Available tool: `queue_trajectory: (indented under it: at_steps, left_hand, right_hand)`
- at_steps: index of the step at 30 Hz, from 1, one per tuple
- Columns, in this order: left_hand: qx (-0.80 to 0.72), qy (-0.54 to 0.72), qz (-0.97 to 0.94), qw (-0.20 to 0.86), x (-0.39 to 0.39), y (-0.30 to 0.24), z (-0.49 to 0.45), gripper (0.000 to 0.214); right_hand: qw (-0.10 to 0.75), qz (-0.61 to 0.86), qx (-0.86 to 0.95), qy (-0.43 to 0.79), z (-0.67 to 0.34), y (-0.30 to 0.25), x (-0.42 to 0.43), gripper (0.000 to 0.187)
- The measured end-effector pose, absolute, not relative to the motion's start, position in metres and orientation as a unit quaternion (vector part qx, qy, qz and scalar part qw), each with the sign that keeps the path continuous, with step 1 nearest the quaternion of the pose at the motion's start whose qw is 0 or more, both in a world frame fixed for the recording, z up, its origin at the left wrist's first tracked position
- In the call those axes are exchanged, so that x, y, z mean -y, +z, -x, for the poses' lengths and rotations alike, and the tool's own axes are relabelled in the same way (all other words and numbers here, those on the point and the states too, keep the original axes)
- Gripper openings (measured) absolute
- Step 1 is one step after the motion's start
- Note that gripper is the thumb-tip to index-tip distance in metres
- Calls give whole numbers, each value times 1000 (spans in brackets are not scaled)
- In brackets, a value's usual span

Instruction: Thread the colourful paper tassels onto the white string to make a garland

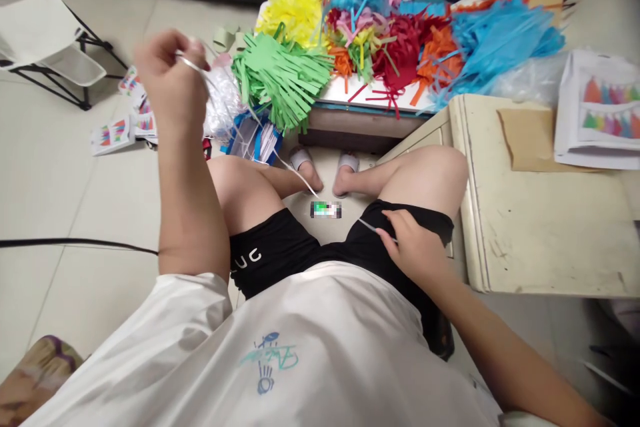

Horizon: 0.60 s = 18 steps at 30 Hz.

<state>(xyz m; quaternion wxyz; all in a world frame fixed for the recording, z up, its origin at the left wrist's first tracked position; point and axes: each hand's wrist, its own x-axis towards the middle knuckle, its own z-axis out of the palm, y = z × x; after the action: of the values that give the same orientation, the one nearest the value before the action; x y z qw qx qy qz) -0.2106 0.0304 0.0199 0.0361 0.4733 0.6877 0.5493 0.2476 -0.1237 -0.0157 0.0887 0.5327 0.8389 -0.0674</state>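
My left hand (167, 77) is raised high at the left, fingers closed on a thin white string (280, 159). The string runs down and to the right across my knees to my right hand (413, 247), which rests on my right thigh and pinches its other end. A small blurred green tag (325, 209) hangs on the string between my legs. I sit in black shorts and a white shirt, feet in slippers on the tiled floor.
A low board (370, 103) ahead is piled with fringed paper tassels: green (280, 77), yellow (295, 10), red, orange and blue (495, 37). A cream cabinet (540, 227) stands at my right with printed sheets (603, 110). A folding chair (47, 33) and loose leaflets lie left.
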Motion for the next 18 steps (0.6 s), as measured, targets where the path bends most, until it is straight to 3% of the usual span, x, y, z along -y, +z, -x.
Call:
queue_trajectory:
  at_steps: [4, 8, 12, 15, 18]
  left_hand:
    - [-631, 503, -553, 205, -5, 34, 170, 18]
    - [-576, 485, -591, 290, 8, 53, 146, 18]
    - [-526, 543, -546, 362, 7, 63, 136, 18]
    - [-502, 575, -514, 392, 7, 74, 126, 18]
    - [-436, 632, -491, 411, 11, 94, 111, 21]
  right_hand:
    - [211, -476, -848, -98, -227, -14, 109, 38]
    - [236, -436, -861, -113, -209, -15, 101, 37]
    - [320, -375, -863, -113, -199, -22, 94, 27]
    - [325, -364, -861, -142, -193, -28, 86, 32]
    - [290, -386, -851, -204, -187, -28, 77, 24]
